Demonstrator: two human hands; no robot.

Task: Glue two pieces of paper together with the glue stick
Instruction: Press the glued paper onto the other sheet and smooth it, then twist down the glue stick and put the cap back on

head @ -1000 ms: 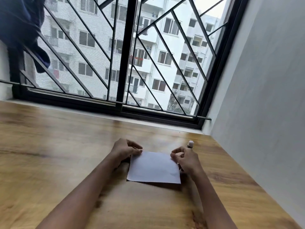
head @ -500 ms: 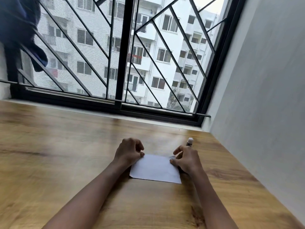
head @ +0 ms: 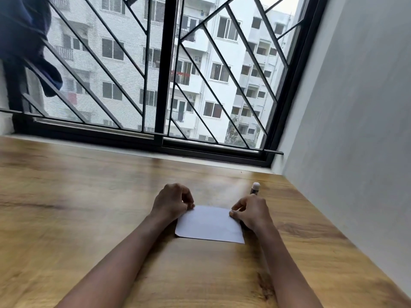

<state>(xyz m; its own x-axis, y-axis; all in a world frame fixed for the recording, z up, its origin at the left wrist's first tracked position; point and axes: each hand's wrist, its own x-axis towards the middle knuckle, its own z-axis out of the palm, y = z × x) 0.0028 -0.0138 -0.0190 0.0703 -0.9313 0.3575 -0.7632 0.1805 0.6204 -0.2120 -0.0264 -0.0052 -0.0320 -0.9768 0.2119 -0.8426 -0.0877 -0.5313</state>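
A white sheet of paper (head: 210,224) lies flat on the wooden table (head: 89,207). I cannot tell whether a second sheet lies under it. My left hand (head: 172,202) has its fingers curled and pinches the paper's far left corner. My right hand (head: 251,211) pinches the far right corner. A glue stick (head: 255,188) with a pale cap stands upright on the table just behind my right hand, apart from the paper.
A grey wall (head: 355,130) runs along the table's right edge. A barred black window frame (head: 164,85) stands past the far edge. Dark blue cloth (head: 22,41) hangs at the upper left.
Both hands stay at the paper's far corners. The left fingers have curled tighter onto the corner. The camera has tilted slightly, so the scene sits a little higher in view.
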